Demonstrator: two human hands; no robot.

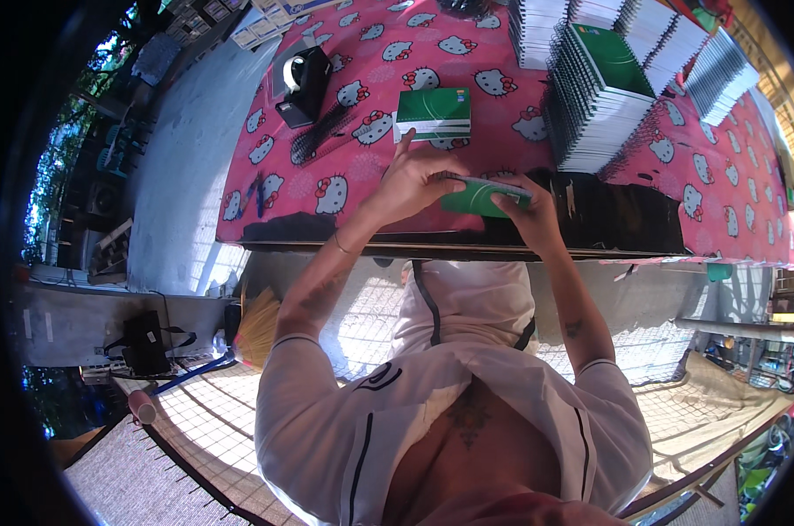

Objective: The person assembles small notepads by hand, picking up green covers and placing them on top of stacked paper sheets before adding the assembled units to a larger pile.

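Close to the table's near edge, I hold a small green-covered notebook point(469, 198) tilted up between both hands. My left hand point(416, 180) pinches its left end with the thumb, while the index finger stretches forward toward a short stack of green notebooks point(434, 105). My right hand point(535, 213) grips the right end, thumb across the green cover. White page edges show along the top of the held notebook. Whether it has a wire binding I cannot make out.
A black tape dispenser point(304, 89) stands at the left, beside loose black binding coils point(321, 136). Tall piles of spiral notebooks point(599, 105) fill the right of the pink patterned tablecloth point(371, 74). A black patch point(620, 215) covers the near edge. A broom point(258, 329) is at lower left.
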